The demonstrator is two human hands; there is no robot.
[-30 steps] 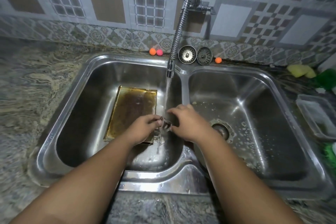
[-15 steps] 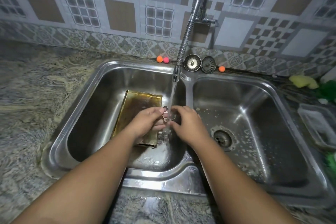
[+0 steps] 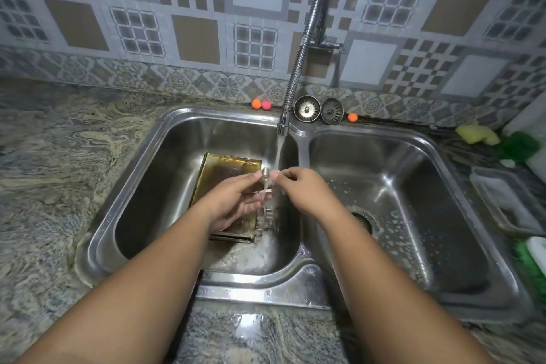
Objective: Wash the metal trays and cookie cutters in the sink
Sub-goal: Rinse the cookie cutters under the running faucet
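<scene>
Two hands rinse one cookie cutter under the tap, over the left basin of a double sink.

The left hand and right hand each pinch the same small metal cookie cutter between fingertips, in the water stream falling from the one flexible tap. One brown-stained metal tray lies flat on the floor of the left basin of the sink. More cookie cutters are clustered at the tray's near right corner, too blurred by water to count. On the sink's back rim stand two strainers and three small balls, two orange and one pink. One yellow sponge lies by the sink's far right corner.
</scene>
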